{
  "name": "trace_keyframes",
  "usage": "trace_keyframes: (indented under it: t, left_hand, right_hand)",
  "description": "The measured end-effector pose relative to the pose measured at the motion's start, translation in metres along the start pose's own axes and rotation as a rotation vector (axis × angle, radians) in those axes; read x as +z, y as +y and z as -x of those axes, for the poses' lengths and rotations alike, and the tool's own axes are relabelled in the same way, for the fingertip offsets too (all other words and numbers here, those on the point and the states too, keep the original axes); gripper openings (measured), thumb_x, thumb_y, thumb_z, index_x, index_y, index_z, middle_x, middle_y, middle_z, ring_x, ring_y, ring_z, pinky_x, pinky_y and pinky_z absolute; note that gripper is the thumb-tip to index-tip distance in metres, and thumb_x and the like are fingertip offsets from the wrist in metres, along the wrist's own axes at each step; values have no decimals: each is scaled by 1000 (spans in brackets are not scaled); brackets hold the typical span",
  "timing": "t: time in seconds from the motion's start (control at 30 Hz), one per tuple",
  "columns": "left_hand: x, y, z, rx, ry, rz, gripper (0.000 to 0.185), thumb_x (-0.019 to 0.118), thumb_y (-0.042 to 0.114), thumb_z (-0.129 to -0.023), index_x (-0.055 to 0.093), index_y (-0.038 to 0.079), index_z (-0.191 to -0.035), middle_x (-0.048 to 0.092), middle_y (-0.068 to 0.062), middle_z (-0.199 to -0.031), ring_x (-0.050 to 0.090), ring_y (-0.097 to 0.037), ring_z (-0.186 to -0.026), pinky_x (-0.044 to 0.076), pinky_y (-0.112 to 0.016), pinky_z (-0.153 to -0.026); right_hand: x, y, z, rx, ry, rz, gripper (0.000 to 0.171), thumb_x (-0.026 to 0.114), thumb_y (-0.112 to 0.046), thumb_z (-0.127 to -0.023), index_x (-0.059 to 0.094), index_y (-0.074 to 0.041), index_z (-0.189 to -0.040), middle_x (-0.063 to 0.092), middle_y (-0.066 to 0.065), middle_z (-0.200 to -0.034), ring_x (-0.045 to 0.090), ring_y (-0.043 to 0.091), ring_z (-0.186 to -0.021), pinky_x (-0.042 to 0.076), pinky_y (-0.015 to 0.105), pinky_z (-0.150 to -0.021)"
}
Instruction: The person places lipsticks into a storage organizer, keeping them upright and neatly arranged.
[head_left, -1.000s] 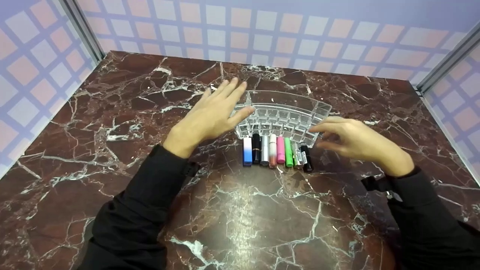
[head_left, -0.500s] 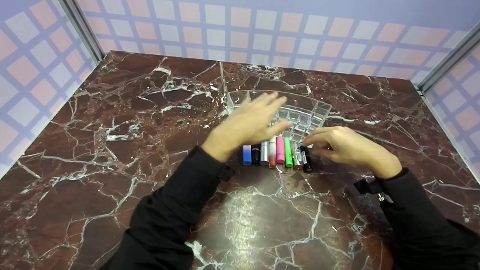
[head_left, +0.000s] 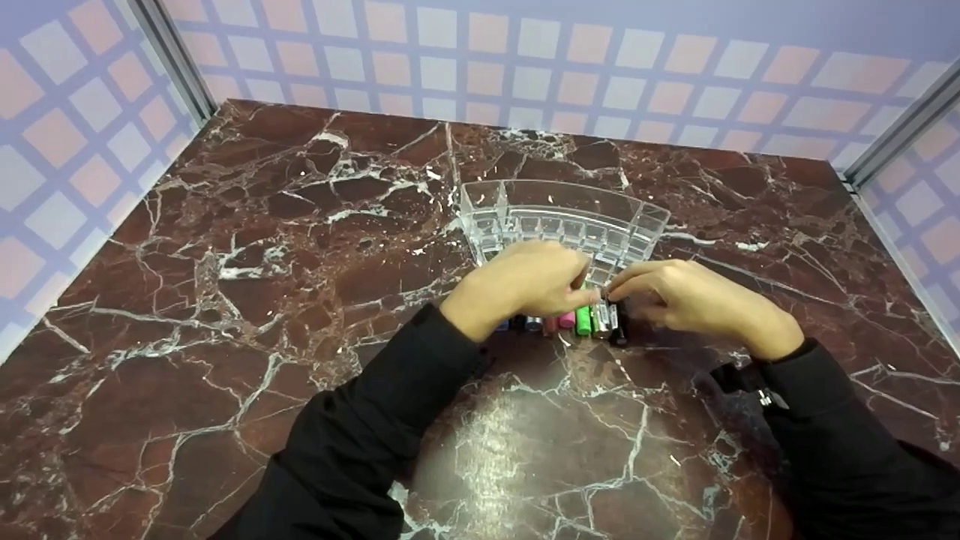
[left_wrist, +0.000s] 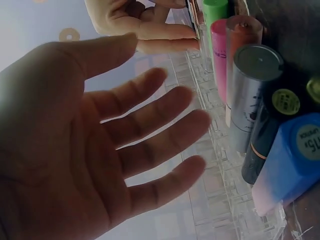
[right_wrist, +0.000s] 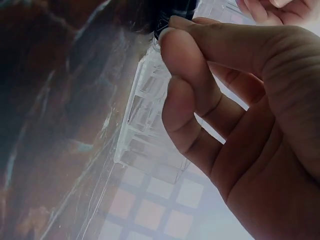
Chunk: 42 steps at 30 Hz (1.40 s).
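Several lipstick and lip gloss tubes lie side by side before a clear, fan-shaped organizer (head_left: 566, 196). In the left wrist view I see a blue-and-white lipstick (left_wrist: 302, 142), a black one with a gold band (left_wrist: 262, 142), a silver tube (left_wrist: 255, 95) and a pink tube (left_wrist: 220, 60). My left hand (head_left: 525, 281) hovers over this row, fingers spread and slightly bent, holding nothing; in the head view it covers most tubes. At the row's right end, my right hand (head_left: 679, 296) pinches the black tube (head_left: 618, 328) between thumb and fingertips. A green tube (head_left: 583, 321) shows between the hands.
The organizer's small compartments face the row, with a wider section behind. All stand on a dark red marble-patterned table (head_left: 337, 262), bounded at the back by a checkered panel (head_left: 480, 64) and by metal posts (head_left: 176, 60) at the corners.
My left hand has swept right and toward me, from the organizer's left side to over the tubes. The right hand has moved slightly left, onto the black tube at the end.
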<state>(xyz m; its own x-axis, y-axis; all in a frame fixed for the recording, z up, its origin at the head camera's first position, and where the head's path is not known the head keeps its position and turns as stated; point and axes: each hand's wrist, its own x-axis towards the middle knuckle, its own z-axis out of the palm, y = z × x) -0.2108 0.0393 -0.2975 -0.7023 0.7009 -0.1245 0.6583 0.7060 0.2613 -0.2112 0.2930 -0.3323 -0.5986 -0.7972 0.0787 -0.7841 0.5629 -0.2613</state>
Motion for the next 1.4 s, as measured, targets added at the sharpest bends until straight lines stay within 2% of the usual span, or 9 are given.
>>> trace_keyframes:
  t: [0.2, 0.47, 0.77, 0.93, 1.13, 1.4]
  left_hand:
    - [5, 1, 0, -11, -46, -10, 31, 57, 45, -103, 63, 15, -102, 65, 3, -89, 63, -15, -78, 53, -30, -70]
    - [6, 5, 0, 3, -56, -41, 32, 55, 46, -103, 60, 15, -97, 62, 1, -85, 61, -16, -75, 52, -30, -70]
    - [12, 6, -1, 1, -83, -51, 31, 57, 46, -102, 64, 16, -100, 65, 4, -89, 63, -13, -78, 54, -30, -74]
    - [13, 7, -1, 18, -73, -68, 32, 57, 46, -102, 65, 16, -101, 65, 4, -88, 63, -13, -76, 54, -30, -72]
    - [12, 11, -2, 26, -86, -66, 35, 55, 51, -102, 65, 17, -103, 65, 5, -89, 63, -12, -77, 54, -30, -72]
    - [12, 11, -3, 34, -50, -58, 42, 57, 57, -99, 64, 17, -107, 63, 6, -89, 62, -13, -76, 52, -29, -66]
  right_hand:
    - [5, 3, 1, 16, -30, 40, 36, 80, 6, -79, 76, -8, -111, 69, 2, -119, 68, 25, -106, 55, 44, -92]
    - [3, 2, 1, 19, -52, 38, 38, 81, 8, -76, 76, -7, -110, 70, 3, -118, 69, 25, -102, 56, 45, -90]
    - [-1, 3, 5, -12, -61, 50, 34, 84, 5, -75, 75, -11, -103, 71, -1, -108, 70, 21, -96, 58, 42, -85]
    - [-5, 4, 7, -29, -40, 28, 34, 86, -1, -75, 74, -13, -104, 71, -4, -105, 70, 17, -94, 57, 40, -83]
    - [-14, 1, 11, 28, -6, -7, 35, 85, -6, -79, 74, -17, -110, 70, -8, -107, 68, 13, -94, 57, 40, -83]
    - [-19, -6, 12, 18, 77, 19, 34, 86, -9, -80, 74, -20, -110, 67, -12, -99, 58, 8, -74, 50, 32, -65]
